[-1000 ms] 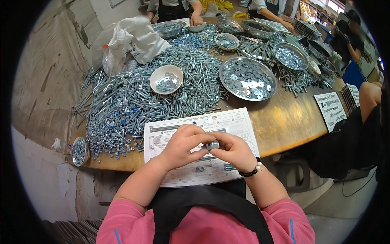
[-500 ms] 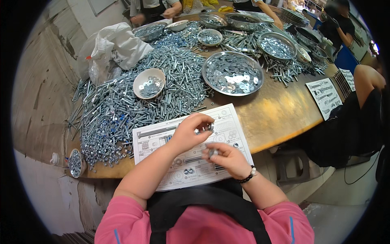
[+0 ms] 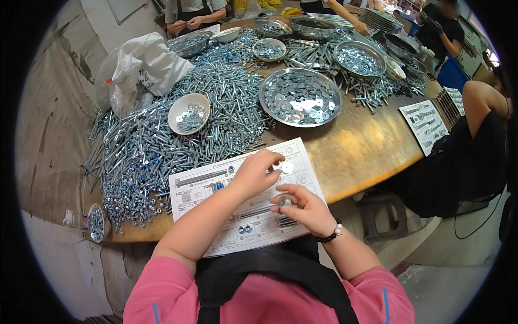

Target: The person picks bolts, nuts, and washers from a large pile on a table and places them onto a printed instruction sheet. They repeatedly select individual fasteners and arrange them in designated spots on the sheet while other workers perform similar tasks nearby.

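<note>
My left hand [image 3: 260, 170] hovers over the upper right part of a printed parts sheet [image 3: 216, 245], its fingers bent and apart with nothing visible between them. By those fingertips a bright round washer [image 3: 287, 168] appears to lie on the sheet. Lower down, my right hand [image 3: 307, 211] pinches a few small washers [image 3: 284, 202] between thumb and fingers. Other pieces rest on the printed drawings: a bolt [image 3: 202, 178], a nut [image 3: 231, 169], blue-marked pieces [image 3: 217, 187] and a pair of nuts [image 3: 245, 229].
Loose bolts [image 3: 216, 100] are heaped beyond the sheet, with nuts [image 3: 127, 208] at left. A steel tray of washers [image 3: 263, 102] and a white bowl [image 3: 174, 120] stand past my hands. Other people work around the table [image 3: 372, 148]; a stool [image 3: 386, 218] stands at right.
My left fingers have loosened; the metal pieces seen in them are gone, and a bright washer now shows beside them on the sheet. My right hand still holds its washers.
</note>
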Action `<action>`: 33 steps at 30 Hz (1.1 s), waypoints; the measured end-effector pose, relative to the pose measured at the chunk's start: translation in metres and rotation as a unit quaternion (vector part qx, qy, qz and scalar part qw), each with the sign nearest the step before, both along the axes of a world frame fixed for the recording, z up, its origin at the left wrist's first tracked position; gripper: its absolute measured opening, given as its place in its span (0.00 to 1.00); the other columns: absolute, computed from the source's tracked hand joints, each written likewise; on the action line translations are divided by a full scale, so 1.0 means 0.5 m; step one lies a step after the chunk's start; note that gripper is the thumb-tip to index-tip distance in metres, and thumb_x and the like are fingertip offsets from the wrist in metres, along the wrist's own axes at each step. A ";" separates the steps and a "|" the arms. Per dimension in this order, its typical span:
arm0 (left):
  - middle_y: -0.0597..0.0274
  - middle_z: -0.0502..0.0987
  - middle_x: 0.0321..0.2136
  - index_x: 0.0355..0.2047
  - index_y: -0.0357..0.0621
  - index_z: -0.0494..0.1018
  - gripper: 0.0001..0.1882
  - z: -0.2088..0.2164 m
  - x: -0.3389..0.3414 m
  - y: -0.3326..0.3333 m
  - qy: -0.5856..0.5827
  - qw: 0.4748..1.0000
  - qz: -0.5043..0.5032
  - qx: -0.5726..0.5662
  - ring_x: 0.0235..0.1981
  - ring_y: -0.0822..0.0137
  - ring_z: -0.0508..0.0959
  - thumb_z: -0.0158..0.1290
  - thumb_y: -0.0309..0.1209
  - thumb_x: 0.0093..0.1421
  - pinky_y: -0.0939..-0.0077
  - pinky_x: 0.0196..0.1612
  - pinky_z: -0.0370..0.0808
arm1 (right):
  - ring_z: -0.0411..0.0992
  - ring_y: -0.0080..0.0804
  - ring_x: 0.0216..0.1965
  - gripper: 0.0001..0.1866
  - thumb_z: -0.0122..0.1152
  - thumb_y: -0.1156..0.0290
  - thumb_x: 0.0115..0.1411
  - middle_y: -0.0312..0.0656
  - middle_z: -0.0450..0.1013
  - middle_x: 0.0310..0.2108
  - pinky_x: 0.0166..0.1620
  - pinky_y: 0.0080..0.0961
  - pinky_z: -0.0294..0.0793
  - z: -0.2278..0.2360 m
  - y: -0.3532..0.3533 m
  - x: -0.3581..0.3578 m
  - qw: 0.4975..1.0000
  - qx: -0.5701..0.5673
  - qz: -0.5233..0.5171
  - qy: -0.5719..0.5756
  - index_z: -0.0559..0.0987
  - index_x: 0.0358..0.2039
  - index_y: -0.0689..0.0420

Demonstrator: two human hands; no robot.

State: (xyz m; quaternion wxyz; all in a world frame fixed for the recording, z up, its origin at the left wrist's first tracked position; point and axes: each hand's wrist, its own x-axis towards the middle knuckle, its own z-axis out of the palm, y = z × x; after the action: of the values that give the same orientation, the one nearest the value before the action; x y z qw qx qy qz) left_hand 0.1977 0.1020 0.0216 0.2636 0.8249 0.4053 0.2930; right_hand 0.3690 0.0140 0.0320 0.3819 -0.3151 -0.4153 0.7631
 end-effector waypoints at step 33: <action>0.58 0.71 0.32 0.36 0.40 0.71 0.13 0.005 -0.001 0.014 -0.074 0.997 -0.016 -0.035 0.34 0.63 0.74 0.54 0.23 0.46 0.72 0.39 0.71 | 0.68 0.27 0.48 0.27 0.49 0.78 0.59 0.46 0.66 0.48 0.48 0.19 0.66 -0.026 -0.017 -0.041 0.990 0.025 0.136 -0.008 0.54 0.58 0.63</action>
State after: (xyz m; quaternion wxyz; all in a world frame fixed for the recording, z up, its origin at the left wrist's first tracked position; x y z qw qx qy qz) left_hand 0.1970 0.1093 0.0243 0.3259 0.7976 0.3816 0.3347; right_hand 0.3483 0.0056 0.0189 0.2788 -0.2521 -0.4763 0.7949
